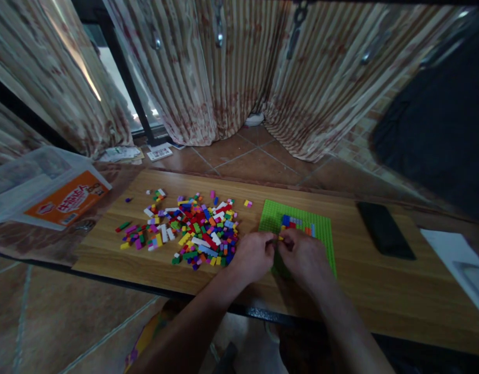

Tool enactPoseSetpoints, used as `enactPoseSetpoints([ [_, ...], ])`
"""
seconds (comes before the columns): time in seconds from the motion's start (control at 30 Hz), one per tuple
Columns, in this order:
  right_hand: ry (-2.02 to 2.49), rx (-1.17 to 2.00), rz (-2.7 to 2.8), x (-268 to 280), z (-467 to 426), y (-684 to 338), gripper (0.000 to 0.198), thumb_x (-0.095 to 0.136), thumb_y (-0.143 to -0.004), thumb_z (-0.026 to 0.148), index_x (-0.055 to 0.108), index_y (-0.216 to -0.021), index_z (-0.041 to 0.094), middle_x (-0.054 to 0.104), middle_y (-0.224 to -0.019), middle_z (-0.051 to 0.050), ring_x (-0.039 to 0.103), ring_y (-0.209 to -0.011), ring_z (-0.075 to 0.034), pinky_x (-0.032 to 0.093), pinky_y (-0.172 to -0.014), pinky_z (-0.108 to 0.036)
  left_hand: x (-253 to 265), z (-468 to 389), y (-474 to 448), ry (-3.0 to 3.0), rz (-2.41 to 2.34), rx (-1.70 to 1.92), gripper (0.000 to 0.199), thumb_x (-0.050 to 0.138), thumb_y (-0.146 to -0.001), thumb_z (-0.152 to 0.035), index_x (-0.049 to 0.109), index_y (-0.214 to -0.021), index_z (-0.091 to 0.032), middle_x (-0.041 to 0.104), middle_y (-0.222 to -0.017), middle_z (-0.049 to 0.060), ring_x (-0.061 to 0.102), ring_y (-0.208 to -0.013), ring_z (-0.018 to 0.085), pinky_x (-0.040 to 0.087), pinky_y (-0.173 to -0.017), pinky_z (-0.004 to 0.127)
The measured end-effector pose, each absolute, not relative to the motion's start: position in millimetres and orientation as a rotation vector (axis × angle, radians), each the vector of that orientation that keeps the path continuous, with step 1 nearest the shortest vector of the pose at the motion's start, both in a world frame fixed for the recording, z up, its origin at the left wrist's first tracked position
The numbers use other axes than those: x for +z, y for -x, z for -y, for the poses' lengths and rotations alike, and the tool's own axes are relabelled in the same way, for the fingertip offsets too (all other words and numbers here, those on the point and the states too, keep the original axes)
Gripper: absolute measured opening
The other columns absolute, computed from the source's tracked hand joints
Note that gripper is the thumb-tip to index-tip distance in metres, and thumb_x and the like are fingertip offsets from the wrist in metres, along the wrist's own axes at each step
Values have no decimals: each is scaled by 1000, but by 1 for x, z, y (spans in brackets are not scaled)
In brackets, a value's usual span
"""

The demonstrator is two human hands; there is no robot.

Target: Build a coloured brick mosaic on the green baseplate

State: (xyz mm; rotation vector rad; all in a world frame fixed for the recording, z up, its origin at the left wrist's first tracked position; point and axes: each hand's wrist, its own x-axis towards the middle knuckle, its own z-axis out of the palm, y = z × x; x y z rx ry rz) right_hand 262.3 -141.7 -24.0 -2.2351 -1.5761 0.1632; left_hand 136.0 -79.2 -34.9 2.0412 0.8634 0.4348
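Over the left part of a green studded baseplate (323, 244), both hands come together at the fingertips. My left hand (254, 255) is closed, its thumb and forefinger pinching at a small yellow toy brick (280, 238). From the other side, my right hand (306, 255) also has its fingers closed on this brick. Just beyond the fingers, blue bricks (286, 219) and other coloured bricks are fixed on the baseplate, partly hidden by my right hand. Left of my left hand lies a large loose pile of mixed toy bricks (202, 228).
A clear plastic box (54, 156) with an orange label stands at the far left. To the right lie a black phone-like object (385, 230) and a white sheet (453, 254). The wooden tabletop (364, 296) ends close to my forearms; striped curtains (239, 67) hang behind.
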Motion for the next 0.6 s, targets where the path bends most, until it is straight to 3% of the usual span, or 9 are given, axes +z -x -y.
enactPoseSetpoints([
  [0.2,2234,90,1551,-27,143,-265,17,50,-79,20,67,-78,21,70,-75,-7,64,-68,-20,41,-62,-30,-31,82,-138,-2166,-853,345,33,44,-86,-14,72,-104,-20,76,-93,7,69,-86,20,53,-78,29],
  [0.6,2242,259,1349,-29,142,-276,9,61,-77,28,65,-72,22,73,-72,-4,66,-66,-20,43,-64,-32,-31,84,-143,-2274,-898,312,32,43,-88,-17,69,-106,-19,74,-95,8,68,-89,23,52,-83,33],
])
